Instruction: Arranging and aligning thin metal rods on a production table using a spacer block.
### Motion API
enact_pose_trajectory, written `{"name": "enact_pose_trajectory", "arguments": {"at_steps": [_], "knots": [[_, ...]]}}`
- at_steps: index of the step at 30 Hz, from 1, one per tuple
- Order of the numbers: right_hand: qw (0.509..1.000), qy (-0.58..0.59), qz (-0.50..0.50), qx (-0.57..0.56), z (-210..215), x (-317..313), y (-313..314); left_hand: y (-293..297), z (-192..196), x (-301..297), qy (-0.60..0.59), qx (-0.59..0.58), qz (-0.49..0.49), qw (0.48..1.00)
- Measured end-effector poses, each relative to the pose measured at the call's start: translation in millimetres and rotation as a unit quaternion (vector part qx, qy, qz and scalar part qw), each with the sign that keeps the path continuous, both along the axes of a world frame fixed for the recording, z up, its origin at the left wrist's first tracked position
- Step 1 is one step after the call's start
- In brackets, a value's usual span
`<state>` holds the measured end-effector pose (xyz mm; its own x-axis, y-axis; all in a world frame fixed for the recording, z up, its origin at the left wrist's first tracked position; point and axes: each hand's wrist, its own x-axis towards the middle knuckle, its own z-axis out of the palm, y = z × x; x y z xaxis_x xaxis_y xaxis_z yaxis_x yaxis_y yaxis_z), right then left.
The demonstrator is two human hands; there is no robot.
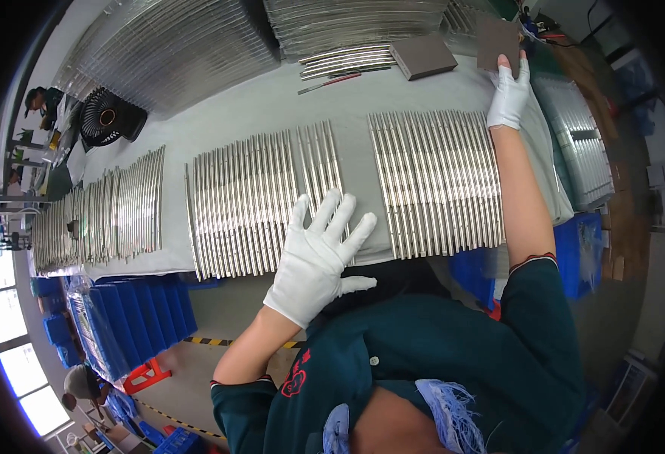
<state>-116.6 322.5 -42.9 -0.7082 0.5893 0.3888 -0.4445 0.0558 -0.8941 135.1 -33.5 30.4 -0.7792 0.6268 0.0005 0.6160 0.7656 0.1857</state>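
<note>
My left hand [313, 257], in a white glove, has its fingers spread over the near ends of a small group of thin silver metal rods [319, 155]. Its fingertips reach these rods; whether they press on them I cannot tell. At the far right, my right hand [509, 94] grips a brown-grey rectangular block [497, 44]. That glove leaves some fingertips bare. A wide row of similar rods [435, 181] lies beside my right forearm. Another row of rods [242, 200] lies just left of my left hand.
A second brown-grey block [423, 57] rests near several loose rods [348, 60] and a red pen-like tool [329, 83]. Plastic-wrapped stacks [174, 53] line the back. A black fan [109, 117] stands at left, beyond more rods [105, 208]. Blue bins [139, 314] sit below the table [177, 219].
</note>
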Motion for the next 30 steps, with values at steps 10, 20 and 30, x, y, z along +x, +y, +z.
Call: {"name": "enact_pose_trajectory", "arguments": {"at_steps": [10, 20, 30], "knots": [[1.0, 0.005, -0.012, 0.002, -3, -4, 1, 64, -22, -28, -0.019, 0.056, -0.127, 0.99], [1.0, 0.002, 0.004, -0.015, -1, -4, 1, 9, -7, -6, -0.023, 0.007, -0.064, 0.998], [1.0, -0.003, 0.0, -0.014, -4, -3, 1, 27, -15, -10, -0.003, 0.031, -0.087, 0.996]]}}
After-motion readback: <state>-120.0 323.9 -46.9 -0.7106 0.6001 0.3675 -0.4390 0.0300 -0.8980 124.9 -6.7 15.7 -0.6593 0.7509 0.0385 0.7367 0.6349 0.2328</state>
